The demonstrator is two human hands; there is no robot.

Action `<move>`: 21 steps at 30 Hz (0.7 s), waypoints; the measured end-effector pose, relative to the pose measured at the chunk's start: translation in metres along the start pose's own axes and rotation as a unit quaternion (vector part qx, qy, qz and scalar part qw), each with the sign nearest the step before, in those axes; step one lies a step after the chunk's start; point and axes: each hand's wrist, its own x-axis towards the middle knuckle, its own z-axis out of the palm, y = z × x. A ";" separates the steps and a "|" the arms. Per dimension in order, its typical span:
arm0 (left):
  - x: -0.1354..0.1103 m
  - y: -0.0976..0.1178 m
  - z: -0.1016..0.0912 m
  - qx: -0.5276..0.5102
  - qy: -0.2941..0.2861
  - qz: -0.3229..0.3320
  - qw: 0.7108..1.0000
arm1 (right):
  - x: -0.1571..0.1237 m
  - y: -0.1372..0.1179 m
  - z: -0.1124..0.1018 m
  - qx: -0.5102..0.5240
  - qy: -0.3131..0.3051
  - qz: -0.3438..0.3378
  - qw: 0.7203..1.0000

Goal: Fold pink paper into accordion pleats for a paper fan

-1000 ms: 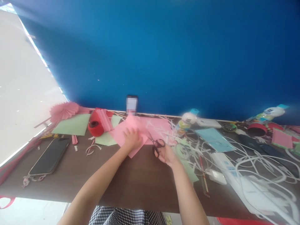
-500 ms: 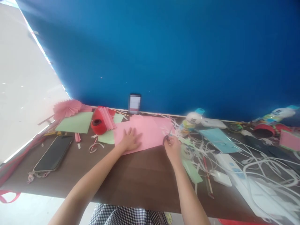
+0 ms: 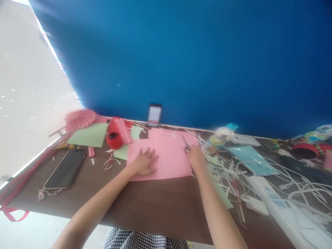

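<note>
Sheets of pink paper [image 3: 169, 162] lie on the brown table in front of me, partly overlapping. My left hand [image 3: 145, 162] rests flat on the left part of the top sheet, fingers spread. At the sheet's right edge, my right hand [image 3: 196, 158] is closed around the handles of dark-handled scissors [image 3: 186, 147]. Their blades point up and to the left, over the pink paper. The right fingers are partly hidden behind the hand. A folded strip of pink paper [image 3: 123, 130] leans on a red tape dispenser [image 3: 114, 140] to the left.
A phone [image 3: 64, 169] and green paper [image 3: 89, 135] lie left, near a pleated pink fan [image 3: 80, 119]. To the right are a white glue bottle [image 3: 224, 135], paper scraps, a teal packet [image 3: 252, 159], a craft knife [image 3: 239, 202], a power strip [image 3: 269, 199] and white cables [image 3: 308, 183].
The top pink sheet has come nearer to me, its front edge now more level. My right hand has turned, so the scissors point up-left. The view has shifted slightly left.
</note>
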 end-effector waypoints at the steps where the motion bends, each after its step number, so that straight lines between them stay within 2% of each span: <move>1: 0.000 -0.002 -0.002 -0.005 0.008 0.006 1.000 | 0.002 -0.009 0.001 -0.012 0.006 -0.008 1.000; 4: 0.004 -0.012 -0.011 -0.040 0.041 0.005 0.998 | 0.010 -0.039 0.006 0.029 -0.022 -0.146 0.989; 6: 0.010 -0.020 -0.016 -0.076 0.074 -0.035 0.994 | 0.020 -0.057 0.010 0.085 -0.050 -0.222 0.970; 9: 0.026 -0.034 -0.020 -0.103 0.142 -0.115 0.978 | 0.037 -0.078 0.014 0.108 -0.075 -0.271 0.953; 11: 0.039 -0.041 -0.018 -0.108 0.168 -0.131 0.971 | 0.047 -0.087 0.014 0.106 -0.116 -0.273 0.949; 16: 0.070 -0.053 -0.007 -0.128 0.203 -0.087 0.967 | 0.064 -0.095 0.010 0.140 -0.219 -0.209 0.943; 18: 0.079 -0.057 -0.002 -0.136 0.206 -0.074 0.966 | 0.068 -0.094 0.009 0.191 -0.248 -0.196 0.929; 21: 0.087 -0.065 0.001 -0.166 0.213 -0.050 0.962 | 0.072 -0.091 0.010 0.275 -0.293 -0.194 0.895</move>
